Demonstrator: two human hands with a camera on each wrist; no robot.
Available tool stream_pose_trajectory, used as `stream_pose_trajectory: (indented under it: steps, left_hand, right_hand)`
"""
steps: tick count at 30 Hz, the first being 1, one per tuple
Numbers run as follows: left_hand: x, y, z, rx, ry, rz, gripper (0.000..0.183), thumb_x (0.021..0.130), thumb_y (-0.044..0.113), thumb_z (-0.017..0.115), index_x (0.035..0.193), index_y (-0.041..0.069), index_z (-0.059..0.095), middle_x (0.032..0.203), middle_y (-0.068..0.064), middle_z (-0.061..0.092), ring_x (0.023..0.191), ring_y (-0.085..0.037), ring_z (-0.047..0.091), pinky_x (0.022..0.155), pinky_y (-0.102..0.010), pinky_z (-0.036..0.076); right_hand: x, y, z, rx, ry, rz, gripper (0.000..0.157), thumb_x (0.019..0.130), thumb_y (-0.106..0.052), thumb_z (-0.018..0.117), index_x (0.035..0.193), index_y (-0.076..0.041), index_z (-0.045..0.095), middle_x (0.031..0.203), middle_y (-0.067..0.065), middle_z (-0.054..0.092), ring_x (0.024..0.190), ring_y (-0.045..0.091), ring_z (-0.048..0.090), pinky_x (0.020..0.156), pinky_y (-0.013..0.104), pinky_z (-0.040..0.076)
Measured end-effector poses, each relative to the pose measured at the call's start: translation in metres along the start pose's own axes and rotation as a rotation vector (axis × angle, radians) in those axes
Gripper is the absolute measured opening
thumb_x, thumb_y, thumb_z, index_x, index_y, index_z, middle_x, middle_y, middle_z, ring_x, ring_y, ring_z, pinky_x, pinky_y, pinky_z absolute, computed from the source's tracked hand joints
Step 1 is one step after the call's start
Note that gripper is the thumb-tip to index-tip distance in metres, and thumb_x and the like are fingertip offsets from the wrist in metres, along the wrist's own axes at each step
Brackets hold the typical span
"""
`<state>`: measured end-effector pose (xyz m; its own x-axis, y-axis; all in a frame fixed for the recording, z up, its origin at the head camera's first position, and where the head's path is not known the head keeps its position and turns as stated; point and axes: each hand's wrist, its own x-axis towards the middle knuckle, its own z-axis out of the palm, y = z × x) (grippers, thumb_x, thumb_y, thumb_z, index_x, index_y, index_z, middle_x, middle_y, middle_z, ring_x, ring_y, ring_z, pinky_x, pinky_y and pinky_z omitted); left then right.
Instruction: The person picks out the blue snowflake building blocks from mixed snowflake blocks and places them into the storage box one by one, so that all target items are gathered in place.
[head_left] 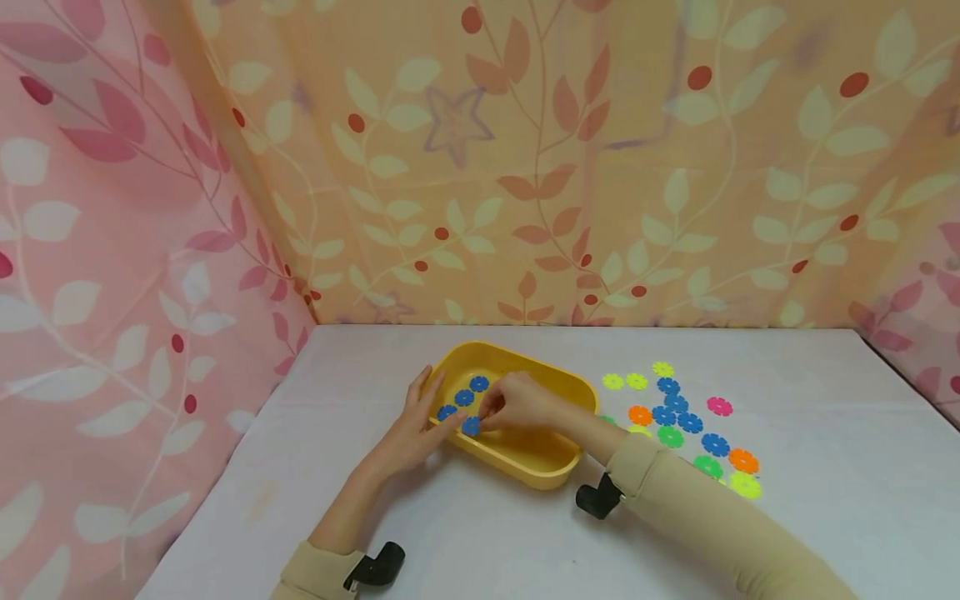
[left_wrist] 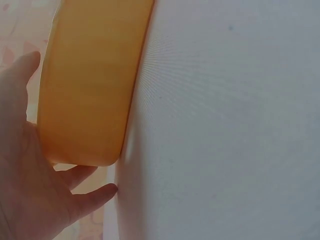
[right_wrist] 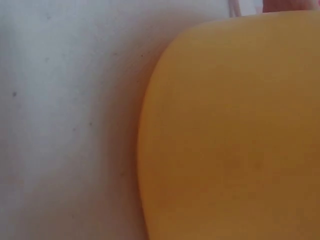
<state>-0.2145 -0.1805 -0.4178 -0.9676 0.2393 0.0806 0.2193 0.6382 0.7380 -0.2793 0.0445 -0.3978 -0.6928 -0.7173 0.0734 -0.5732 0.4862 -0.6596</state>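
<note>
Likely light and stiff, the blue notched plastic disc (head_left: 471,426) suits an edge pinch, the right hand's (head_left: 517,403) fingers clamped on it, the left hand's (head_left: 405,437) apart.

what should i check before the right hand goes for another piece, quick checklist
1. Yellow tray resting on the table: ok, its base sits on the surface.
2. Left hand at the tray: ok, it lies against the left end.
3. Right hand free: cannot tell, its fingertips are at a blue disc, but the grip is hidden.
4. Only blue in the tray: cannot tell, the discs that show are blue, but the right hand covers part of the inside.
5. Blue discs on the table lying singly: not ok, several touch or overlap.
</note>
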Motion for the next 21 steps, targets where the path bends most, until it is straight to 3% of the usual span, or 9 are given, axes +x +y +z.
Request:
stream_pose_trajectory:
  steps: [9, 21]
  left_hand:
    - [0.0, 0.001, -0.001, -0.018, -0.015, -0.005, 0.083, 0.095, 0.055, 0.052, 0.158, 0.019, 0.012, 0.162, -0.003, -0.004, 0.145, -0.036, 0.017, 0.11, -0.061, 0.022]
    - [0.001, 0.0, 0.0, 0.004, 0.0, 0.002, 0.087, 0.093, 0.053, 0.058, 0.158, 0.019, 0.012, 0.162, -0.004, -0.003, 0.145, -0.036, 0.017, 0.109, -0.062, 0.022]
  right_hand:
    - [0.008, 0.0, 0.009, -0.053, -0.062, 0.007, 0.007, 0.082, -0.018, 0.08, 0.083, -0.014, 0.074, 0.072, -0.012, 0.064, 0.07, 0.007, 0.057, 0.067, 0.019, 0.05]
    - [0.006, 0.004, 0.014, -0.048, -0.042, -0.026, 0.008, 0.082, -0.016, 0.08, 0.084, -0.011, 0.073, 0.073, -0.011, 0.063, 0.069, 0.006, 0.056, 0.066, 0.02, 0.05]
